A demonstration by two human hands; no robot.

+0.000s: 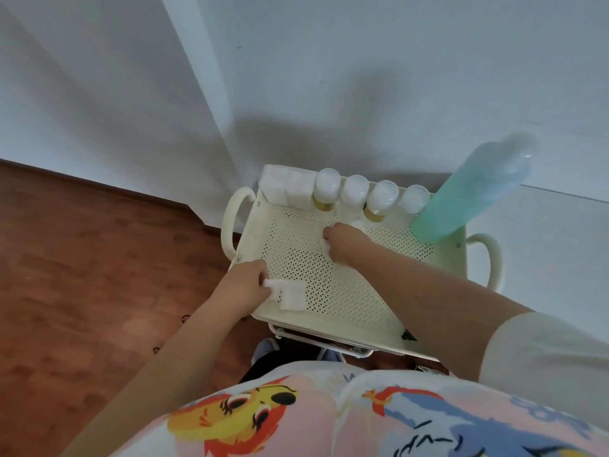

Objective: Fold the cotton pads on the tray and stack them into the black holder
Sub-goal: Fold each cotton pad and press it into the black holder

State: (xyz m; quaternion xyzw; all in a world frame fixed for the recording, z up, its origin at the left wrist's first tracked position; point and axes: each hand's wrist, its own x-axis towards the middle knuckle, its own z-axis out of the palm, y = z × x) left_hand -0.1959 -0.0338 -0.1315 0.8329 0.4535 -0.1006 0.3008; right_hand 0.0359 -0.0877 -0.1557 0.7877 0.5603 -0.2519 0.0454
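A soft white cotton pad (292, 295) lies at the near left corner of the tray (346, 291), roughly square with a quilted, fluffy surface. Its left edge is lifted and curled over, and the fold line runs roughly from near to far across the tray. The left hand (245, 285) pinches that raised edge between thumb and fingertips, the rest of the pad lying flat on the tray floor.

Further back, near the middle of the tray, the right hand (342, 242) is closed knuckles-up over a second pad (326, 246); only a small white bit shows at the fingers, so its shape and direction cannot be told.

The tray is cream-coloured metal, rectangular, its floor pierced with rows of small round holes, with a low solid rim and a rounded loop handle (232, 222) at each side. It sits on top of a cart rather than a worktop.

Along the far rim stand two white boxy containers (285, 188) and four small bottles (369, 199) with clear rounded caps, in a row and touching. At the far right corner a tall translucent green bottle (474, 192) leans out to the right.

Below lies brown wood-grain floor (82, 258), meeting a plain white wall (329, 77).
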